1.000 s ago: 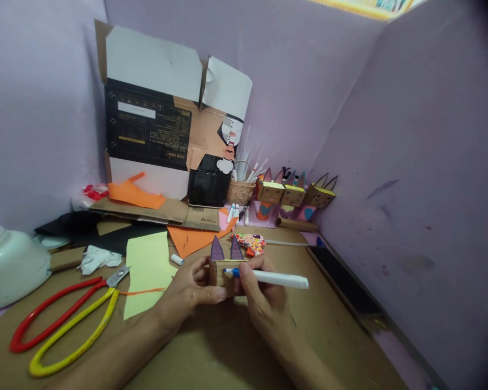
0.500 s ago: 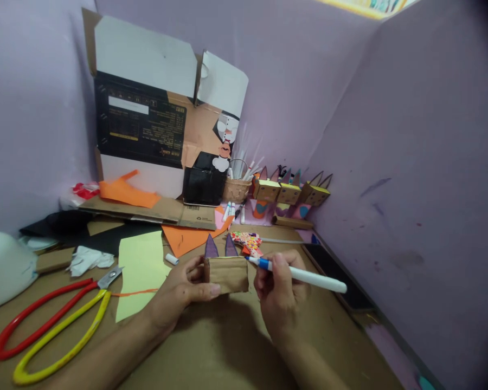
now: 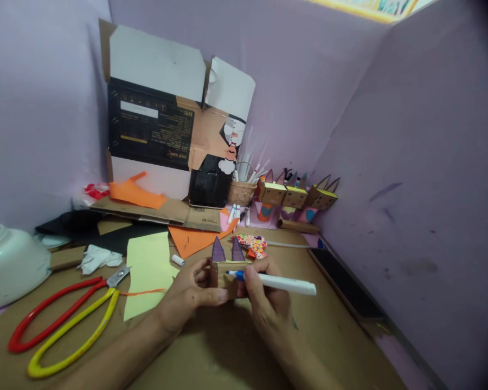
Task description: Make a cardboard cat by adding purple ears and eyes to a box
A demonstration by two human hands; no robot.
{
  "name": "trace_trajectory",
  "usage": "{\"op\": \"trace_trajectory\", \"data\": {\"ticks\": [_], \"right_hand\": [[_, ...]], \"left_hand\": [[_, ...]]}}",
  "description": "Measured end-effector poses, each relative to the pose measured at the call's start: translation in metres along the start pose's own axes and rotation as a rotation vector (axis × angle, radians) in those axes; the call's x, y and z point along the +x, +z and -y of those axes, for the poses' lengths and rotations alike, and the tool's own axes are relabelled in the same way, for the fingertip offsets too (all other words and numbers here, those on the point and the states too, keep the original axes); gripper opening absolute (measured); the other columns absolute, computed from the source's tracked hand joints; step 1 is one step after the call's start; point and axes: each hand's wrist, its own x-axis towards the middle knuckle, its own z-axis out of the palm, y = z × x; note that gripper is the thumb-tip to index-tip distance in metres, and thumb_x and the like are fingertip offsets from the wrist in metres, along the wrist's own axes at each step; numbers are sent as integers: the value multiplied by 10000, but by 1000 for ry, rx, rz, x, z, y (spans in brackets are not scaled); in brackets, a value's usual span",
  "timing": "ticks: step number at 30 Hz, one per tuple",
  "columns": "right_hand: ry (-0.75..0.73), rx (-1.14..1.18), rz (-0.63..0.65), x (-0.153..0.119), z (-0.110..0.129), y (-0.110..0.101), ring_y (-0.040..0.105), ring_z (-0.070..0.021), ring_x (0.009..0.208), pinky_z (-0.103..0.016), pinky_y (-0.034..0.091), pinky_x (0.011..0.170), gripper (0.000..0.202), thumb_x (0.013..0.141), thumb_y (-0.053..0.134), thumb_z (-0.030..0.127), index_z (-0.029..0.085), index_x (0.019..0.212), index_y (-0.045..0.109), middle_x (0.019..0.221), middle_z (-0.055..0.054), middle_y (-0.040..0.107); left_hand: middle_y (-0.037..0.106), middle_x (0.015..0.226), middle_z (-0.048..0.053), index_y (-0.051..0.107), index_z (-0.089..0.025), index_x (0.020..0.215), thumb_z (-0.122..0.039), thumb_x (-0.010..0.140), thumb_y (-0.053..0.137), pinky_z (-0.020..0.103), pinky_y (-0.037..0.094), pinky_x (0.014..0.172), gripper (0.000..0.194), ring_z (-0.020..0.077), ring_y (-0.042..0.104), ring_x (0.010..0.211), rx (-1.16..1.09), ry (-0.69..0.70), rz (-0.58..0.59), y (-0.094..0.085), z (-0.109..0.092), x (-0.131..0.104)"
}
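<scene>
My left hand (image 3: 191, 290) grips a small cardboard box (image 3: 223, 283) by its left side, the thumb across its front face. Two pointed purple ears (image 3: 218, 251) rise from the top of the box. Between the fingers of my right hand (image 3: 268, 295) is a blue marker (image 3: 287, 283) with a white barrel and no cap on. Its tip lies at the upper front face of the box; whether it touches cannot be made out. The fingers of my right hand hide the box's right part. A white marker cap (image 3: 178, 260) lies on the table behind my left hand.
Red-and-yellow-handled scissors (image 3: 71, 325) and pale yellow paper (image 3: 146, 271) lie at left, near a white jar (image 3: 14, 268). Behind stand a flattened carton (image 3: 150, 124), a basket of markers (image 3: 243, 192) and several eared cardboard figures (image 3: 296, 196). A dark phone-like slab (image 3: 345, 284) lies at right.
My right hand has brought the marker leftward, its tip moving from the box's upper right corner to over the front face. The whole view has shifted slightly.
</scene>
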Motion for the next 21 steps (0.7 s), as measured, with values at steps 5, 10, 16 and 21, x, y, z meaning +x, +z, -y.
{"op": "trace_trajectory", "data": {"ticks": [5,10,16,21], "right_hand": [[7,-64,1,-1,-3,-1,468,-110,547,-240,375,517,214,898,480,334,206,727,484,613,32,505],[-51,49,-111,2,-2,-2,496,-91,493,-202,378,440,115,906,481,312,229,927,557,632,39,554],[-29,-30,-197,5,0,3,638,-152,673,-270,514,586,169,882,514,289,248,1023,598,786,-13,680],[-21,-27,-92,-3,-4,12,627,-221,963,-397,481,859,229,831,584,261,247,1059,574,1037,-62,669]], "left_hand": [[712,1007,75,544,-149,1133,-169,536,752,349,467,885,633,265,617,1022,-13,-24,-26,2,-1,-1],[632,1159,126,451,-131,1212,-222,531,758,383,468,914,752,287,593,1065,94,66,-159,5,1,-3],[497,1301,178,307,-142,1345,-282,570,734,518,371,1005,895,348,457,1218,625,203,-607,5,8,-4],[422,1366,198,239,-153,1370,-284,674,667,542,352,1021,827,342,384,1280,767,300,-636,6,14,-8]]}}
